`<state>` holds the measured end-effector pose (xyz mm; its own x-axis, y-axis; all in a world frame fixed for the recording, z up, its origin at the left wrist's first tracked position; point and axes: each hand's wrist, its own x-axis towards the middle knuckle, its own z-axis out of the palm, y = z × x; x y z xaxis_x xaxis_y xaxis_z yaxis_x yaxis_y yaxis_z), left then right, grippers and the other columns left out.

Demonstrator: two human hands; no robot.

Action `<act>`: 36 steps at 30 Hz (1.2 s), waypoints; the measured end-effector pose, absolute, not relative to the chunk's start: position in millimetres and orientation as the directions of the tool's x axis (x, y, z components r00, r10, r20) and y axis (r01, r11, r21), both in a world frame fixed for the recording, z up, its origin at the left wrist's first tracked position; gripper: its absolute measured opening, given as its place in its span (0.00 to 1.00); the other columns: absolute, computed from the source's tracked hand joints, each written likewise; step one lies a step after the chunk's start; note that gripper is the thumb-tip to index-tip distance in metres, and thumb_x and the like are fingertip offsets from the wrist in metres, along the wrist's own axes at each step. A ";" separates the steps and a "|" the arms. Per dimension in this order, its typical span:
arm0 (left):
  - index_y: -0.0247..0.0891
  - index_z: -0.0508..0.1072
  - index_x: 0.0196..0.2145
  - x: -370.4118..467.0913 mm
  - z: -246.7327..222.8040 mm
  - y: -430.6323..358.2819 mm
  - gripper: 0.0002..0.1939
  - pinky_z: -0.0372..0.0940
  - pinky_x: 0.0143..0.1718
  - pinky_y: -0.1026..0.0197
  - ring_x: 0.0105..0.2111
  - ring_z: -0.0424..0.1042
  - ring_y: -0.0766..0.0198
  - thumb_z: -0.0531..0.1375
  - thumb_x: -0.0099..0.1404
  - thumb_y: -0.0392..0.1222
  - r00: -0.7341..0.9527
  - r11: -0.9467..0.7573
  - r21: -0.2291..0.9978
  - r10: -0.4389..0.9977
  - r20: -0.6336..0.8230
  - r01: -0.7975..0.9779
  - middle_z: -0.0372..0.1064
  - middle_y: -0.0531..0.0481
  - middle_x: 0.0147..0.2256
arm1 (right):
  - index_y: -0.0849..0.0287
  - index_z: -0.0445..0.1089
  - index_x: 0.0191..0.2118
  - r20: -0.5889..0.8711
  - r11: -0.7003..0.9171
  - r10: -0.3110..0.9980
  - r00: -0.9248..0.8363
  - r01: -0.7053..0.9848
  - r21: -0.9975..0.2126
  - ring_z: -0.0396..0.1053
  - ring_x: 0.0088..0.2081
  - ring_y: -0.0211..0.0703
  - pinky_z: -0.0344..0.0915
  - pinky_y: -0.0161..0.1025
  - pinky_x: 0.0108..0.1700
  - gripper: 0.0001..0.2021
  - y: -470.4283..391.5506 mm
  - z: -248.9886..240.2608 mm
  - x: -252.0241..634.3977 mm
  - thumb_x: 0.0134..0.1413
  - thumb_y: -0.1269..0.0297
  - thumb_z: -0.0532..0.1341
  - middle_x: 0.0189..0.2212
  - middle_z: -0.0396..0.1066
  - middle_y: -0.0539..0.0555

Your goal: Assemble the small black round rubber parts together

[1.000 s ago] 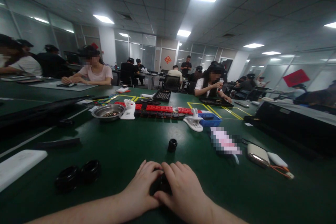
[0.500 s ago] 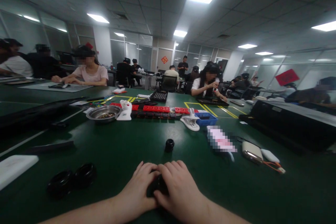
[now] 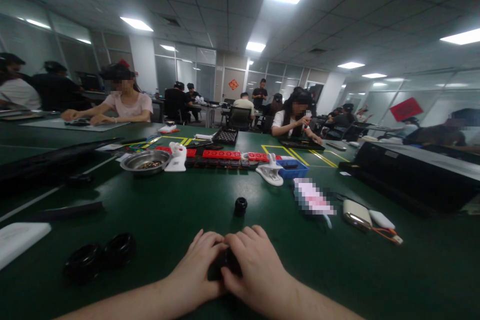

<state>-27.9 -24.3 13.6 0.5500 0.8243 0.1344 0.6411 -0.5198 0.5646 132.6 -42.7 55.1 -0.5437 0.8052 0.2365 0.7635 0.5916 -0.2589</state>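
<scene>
Low in the middle of the head view, my left hand [image 3: 198, 267] and my right hand [image 3: 255, 262] close together around a small black part [image 3: 228, 260]. Fingers and thumbs cover most of it, so its exact kind is hidden. Just beyond my fingertips, a small ribbed black ring-shaped piece [image 3: 240, 206] stands on the green table [image 3: 180, 210]. Two larger glossy black rings [image 3: 83, 261] with open centres lie side by side to the left of my left forearm.
Farther back are a metal bowl [image 3: 146, 162] of small parts, a red power strip [image 3: 221, 155], white clamps [image 3: 270, 170] and a blue bin [image 3: 291, 168]. A power bank [image 3: 357, 214] lies right, near a black case [image 3: 416, 175]. Co-workers sit across the table.
Both hands stay around the black part, with barely any finger movement. The whole view has shifted slightly, and the rings stay where they were on the table.
</scene>
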 end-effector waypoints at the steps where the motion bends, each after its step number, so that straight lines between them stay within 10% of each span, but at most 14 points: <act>1: 0.41 0.68 0.39 -27.6 13.9 -24.5 0.18 0.41 0.56 0.43 0.47 0.61 0.53 0.60 0.48 0.39 0.550 -0.521 0.563 0.824 0.135 0.642 0.64 0.49 0.43 | 0.59 0.64 0.38 0.243 0.628 0.778 -0.580 0.726 -0.280 0.62 0.36 0.47 0.54 0.44 0.44 0.13 -43.6 57.3 133.1 0.42 0.69 0.57 0.34 0.68 0.54; 17: 0.45 0.68 0.43 -29.5 12.3 -25.0 0.22 0.41 0.55 0.41 0.48 0.60 0.52 0.62 0.48 0.40 0.559 -0.536 0.562 0.815 0.151 0.630 0.63 0.49 0.45 | 0.60 0.60 0.44 0.266 0.707 0.699 -0.663 0.587 -0.394 0.60 0.42 0.46 0.53 0.41 0.48 0.22 -47.5 64.1 135.2 0.36 0.73 0.55 0.41 0.65 0.55; 23: 0.44 0.69 0.42 -29.6 11.9 -23.1 0.21 0.40 0.56 0.41 0.49 0.59 0.51 0.62 0.47 0.42 0.553 -0.527 0.553 0.822 0.137 0.645 0.62 0.47 0.46 | 0.60 0.61 0.45 0.260 0.547 0.836 -0.483 0.772 -0.324 0.61 0.40 0.50 0.55 0.47 0.44 0.18 -44.9 57.3 133.4 0.47 0.62 0.58 0.40 0.66 0.57; 30: 0.46 0.68 0.45 -28.9 15.0 -24.6 0.24 0.41 0.55 0.41 0.48 0.60 0.51 0.61 0.47 0.39 0.562 -0.531 0.570 0.815 0.142 0.627 0.63 0.50 0.45 | 0.60 0.59 0.46 0.278 0.700 0.701 -0.657 0.558 -0.446 0.60 0.45 0.47 0.53 0.44 0.50 0.25 -48.0 61.5 135.4 0.35 0.74 0.53 0.43 0.64 0.55; 36: 0.44 0.69 0.42 -30.0 10.8 -23.4 0.21 0.40 0.56 0.41 0.49 0.59 0.51 0.62 0.47 0.42 0.556 -0.531 0.553 0.819 0.140 0.642 0.62 0.48 0.46 | 0.60 0.60 0.48 0.297 0.549 0.834 -0.465 0.752 -0.364 0.61 0.42 0.51 0.55 0.47 0.46 0.22 -44.1 52.8 134.0 0.44 0.63 0.60 0.42 0.65 0.58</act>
<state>-30.0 -23.4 10.8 0.5565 0.8189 0.1404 0.6422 -0.5311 0.5528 134.0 -44.1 52.8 -0.4650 0.8341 0.2966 0.7522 0.5490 -0.3644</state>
